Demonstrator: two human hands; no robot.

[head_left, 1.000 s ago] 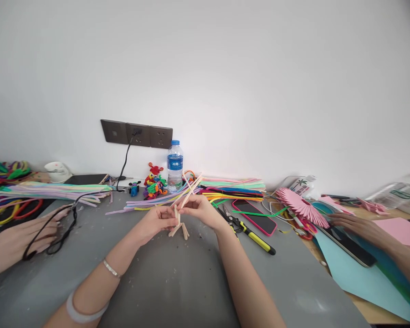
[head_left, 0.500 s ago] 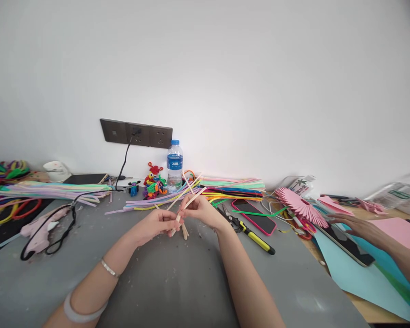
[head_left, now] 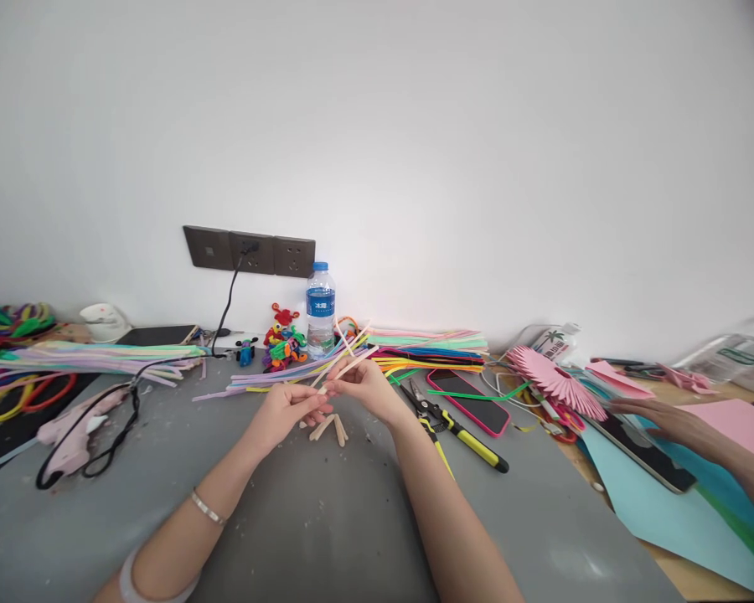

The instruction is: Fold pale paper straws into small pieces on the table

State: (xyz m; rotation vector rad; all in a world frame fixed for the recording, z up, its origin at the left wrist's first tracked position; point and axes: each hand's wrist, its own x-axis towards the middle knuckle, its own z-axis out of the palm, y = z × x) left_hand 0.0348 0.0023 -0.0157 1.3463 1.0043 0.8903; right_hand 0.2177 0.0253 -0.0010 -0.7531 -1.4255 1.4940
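Observation:
Above the grey table, my right hand [head_left: 368, 389] pinches cream pipe cleaners [head_left: 360, 361] whose long ends stick up to the right, with thinner ends crossing behind them. My left hand [head_left: 291, 414] is closed at the fingertips on the same cream pieces, just left of the right hand. Below the fingers, bent cream ends [head_left: 338, 428] spread like short legs. Whether they join the held stems is hidden by my fingers. Yellow-and-black pliers [head_left: 471, 441] lie right of my right wrist.
A water bottle [head_left: 320, 310] and small pipe-cleaner figures [head_left: 282, 339] stand by the wall. Bundles of coloured pipe cleaners [head_left: 427, 342] lie behind my hands. To the left is a corded pink glue gun [head_left: 69, 440]; to the right, a pink-edged phone [head_left: 471, 402] and another person's hand [head_left: 672, 423].
My left fingers have shifted slightly upward, leaving more of the bent cream ends below in sight. My right forearm has moved a little left, uncovering the pliers' second handle.

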